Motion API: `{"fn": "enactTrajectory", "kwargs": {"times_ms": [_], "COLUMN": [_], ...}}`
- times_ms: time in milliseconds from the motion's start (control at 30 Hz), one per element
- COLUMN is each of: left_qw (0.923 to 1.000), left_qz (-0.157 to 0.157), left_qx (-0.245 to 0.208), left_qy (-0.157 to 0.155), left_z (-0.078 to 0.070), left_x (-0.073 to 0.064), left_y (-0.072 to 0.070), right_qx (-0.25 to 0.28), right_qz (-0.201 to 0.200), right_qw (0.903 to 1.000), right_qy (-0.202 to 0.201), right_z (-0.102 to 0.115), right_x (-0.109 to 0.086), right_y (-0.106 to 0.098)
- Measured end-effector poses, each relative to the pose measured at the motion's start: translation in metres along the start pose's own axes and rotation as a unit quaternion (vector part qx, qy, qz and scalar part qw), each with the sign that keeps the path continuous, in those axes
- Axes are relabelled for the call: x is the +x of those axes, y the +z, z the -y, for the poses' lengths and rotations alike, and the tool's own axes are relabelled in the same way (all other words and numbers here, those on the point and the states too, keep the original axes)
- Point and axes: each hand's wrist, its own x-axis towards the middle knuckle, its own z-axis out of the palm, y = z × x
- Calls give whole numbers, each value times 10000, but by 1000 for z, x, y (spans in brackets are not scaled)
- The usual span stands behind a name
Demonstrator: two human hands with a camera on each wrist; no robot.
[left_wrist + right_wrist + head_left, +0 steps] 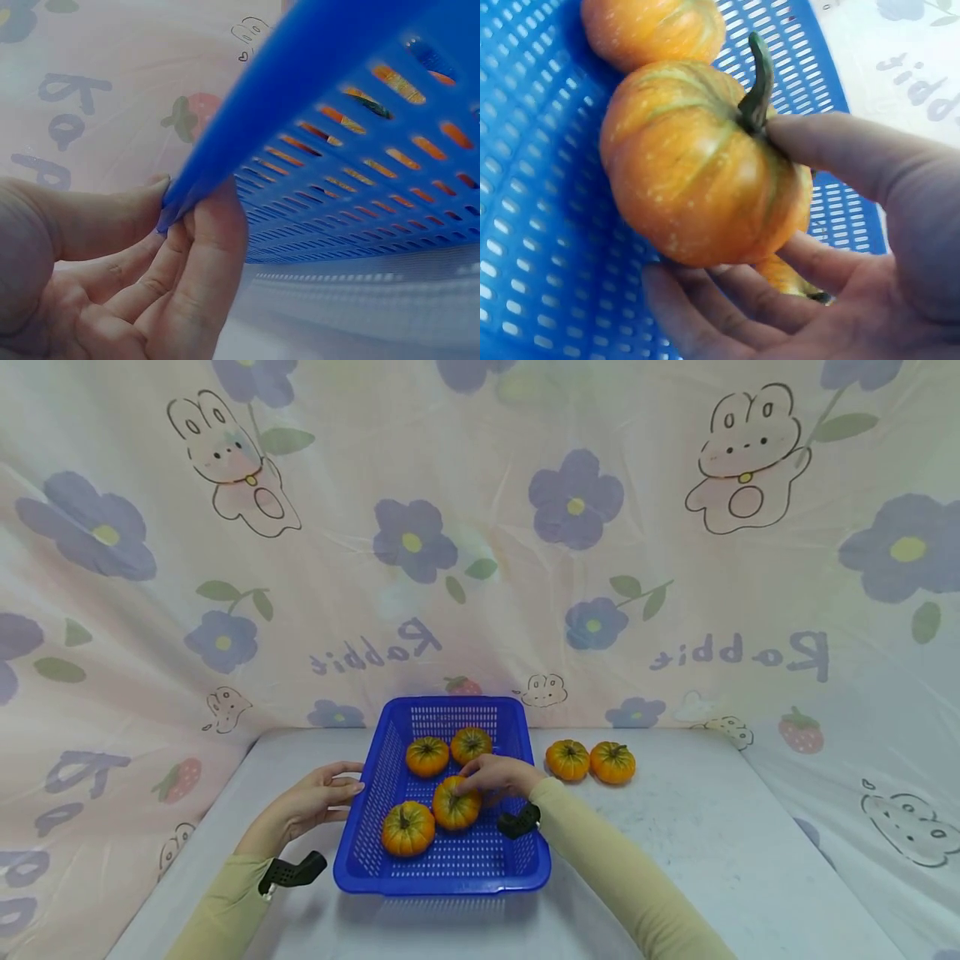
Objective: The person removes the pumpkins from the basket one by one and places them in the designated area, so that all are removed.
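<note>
A blue plastic basket (442,887) with slotted walls stands on the table, holding several small orange-green pumpkins. My left hand (315,797) pinches its left rim (225,135) between thumb and fingers, as the left wrist view shows. Inside the basket, my right hand (504,774) grips one pumpkin (697,165), thumb beside the dark green stem (759,82) and fingers curled beneath. Another pumpkin (408,832) sits at the near left of the held one. Two more, a left pumpkin (427,758) and a right pumpkin (472,745), lie toward the basket's far end.
Right of the basket, two pumpkins sit side by side on the white table (690,843): one pumpkin (567,761) nearer the basket, the other pumpkin (612,764) farther right. A printed curtain (487,585) with rabbits and flowers hangs behind the table and along its sides.
</note>
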Motion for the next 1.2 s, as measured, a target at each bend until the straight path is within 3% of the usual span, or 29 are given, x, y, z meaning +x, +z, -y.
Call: {"fn": "enactTrajectory", "kwargs": {"times_ms": [500,867,1200], "left_qw": [9999,9999,9998], "left_qz": [132,94,164], "left_qx": [-70,-60,-50], "left_qy": [39,34,73], "left_z": [3,-1,1], "left_x": [1,-1,-1], "left_y": [-1,1,0], "right_qx": [1101,1093,1316], "right_qz": [61,17,-230], "right_qw": [9895,9826,9767], "right_qy": [-933,-1500,-1677], "right_z": [18,13,-4], "right_x": [-30,-64,-89], "right_y": [-16,-23,-32]}}
